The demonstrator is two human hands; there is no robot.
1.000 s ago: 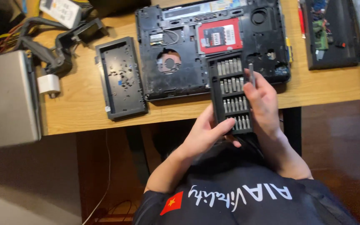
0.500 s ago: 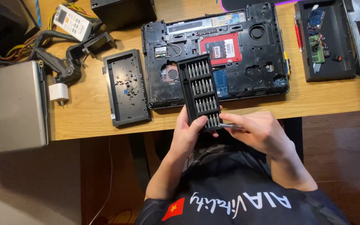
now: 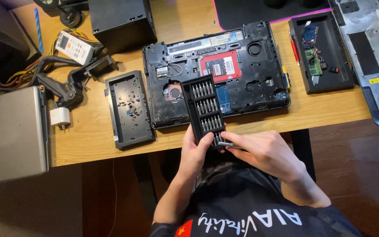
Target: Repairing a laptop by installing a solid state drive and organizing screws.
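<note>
Bit case (image 3: pixel 205 107), black, rows of metal bits showing, sits over the near edge of the wooden desk (image 3: pixel 88 145), just in front of the opened laptop base (image 3: pixel 251 74). Your left hand (image 3: pixel 197 152) wraps its near end, fingers curled shut on it. Your right hand (image 3: pixel 266 153) pinches a slim metal bit (image 3: pixel 227 144) at the case's near right corner (fingertips closed on it). Far left: detached black cover panel (image 3: pixel 129 109).
</note>
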